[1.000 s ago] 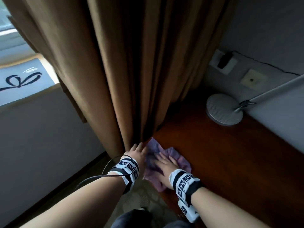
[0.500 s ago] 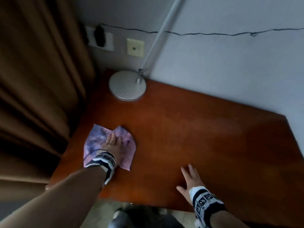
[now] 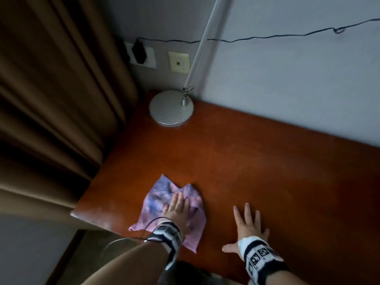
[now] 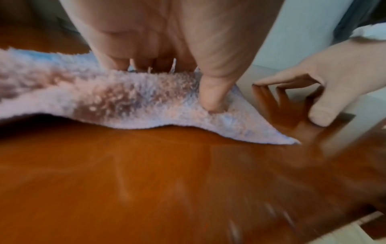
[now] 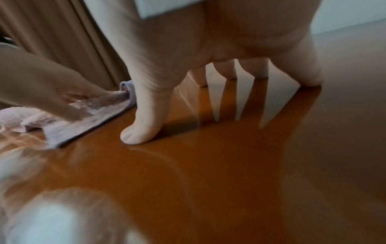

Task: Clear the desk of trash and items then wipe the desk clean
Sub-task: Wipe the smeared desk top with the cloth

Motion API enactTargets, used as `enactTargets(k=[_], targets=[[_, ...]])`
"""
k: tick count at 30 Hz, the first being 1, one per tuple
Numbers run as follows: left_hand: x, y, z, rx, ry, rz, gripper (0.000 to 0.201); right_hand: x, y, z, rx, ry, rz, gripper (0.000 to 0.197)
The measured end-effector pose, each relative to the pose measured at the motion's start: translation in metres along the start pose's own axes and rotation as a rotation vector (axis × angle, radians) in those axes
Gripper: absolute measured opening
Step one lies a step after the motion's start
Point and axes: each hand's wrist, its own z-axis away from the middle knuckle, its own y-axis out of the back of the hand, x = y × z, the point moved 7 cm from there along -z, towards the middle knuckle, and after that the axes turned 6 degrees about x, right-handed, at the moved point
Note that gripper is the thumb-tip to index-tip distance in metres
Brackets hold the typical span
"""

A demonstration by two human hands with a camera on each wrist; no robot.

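Note:
A purple and blue mottled cloth (image 3: pixel 158 199) lies on the reddish-brown wooden desk (image 3: pixel 257 165) near its front left corner. My left hand (image 3: pixel 177 208) presses flat on the cloth with straight fingers; the left wrist view shows the thumb (image 4: pixel 211 95) pushed into the fluffy cloth (image 4: pixel 100 99). My right hand (image 3: pixel 246 225) rests flat on the bare desk to the right of the cloth, fingers spread. In the right wrist view the right thumb (image 5: pixel 142 128) touches the wood beside the cloth (image 5: pixel 83 125).
A silver lamp base (image 3: pixel 171 109) with a slanted pole (image 3: pixel 202 42) stands at the desk's back left, by the wall. Brown curtains (image 3: pixel 57 99) hang along the left edge. Wall sockets (image 3: pixel 144 56) and a thin black cable (image 3: pixel 267 37) are above the desk.
My right hand left the cloth and now lies flat on the desk to its right. The left hand has slid the cloth rightward from the desk's left edge. The head view turned towards the desk.

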Motion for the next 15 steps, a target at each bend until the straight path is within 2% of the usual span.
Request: enactTargets(k=[3, 6, 11, 15], targets=[[0.005, 0.024, -0.012, 0.051, 0.058, 0.109, 0.095, 0.003, -0.002, -0.001, 0.053, 0.01, 0.028, 0.129], [-0.013, 0.018, -0.005, 0.037, 0.18, 0.197, 0.09, 0.003, 0.0, 0.003, 0.056, 0.025, 0.044, 0.129], [-0.105, -0.016, 0.048, 0.104, 0.445, 0.205, 0.096, -0.009, 0.007, 0.003, 0.034, 0.01, 0.069, 0.134], [-0.173, -0.01, 0.059, 0.149, 0.595, 0.292, 0.1, -0.014, 0.007, -0.002, 0.021, -0.016, 0.072, 0.138]])
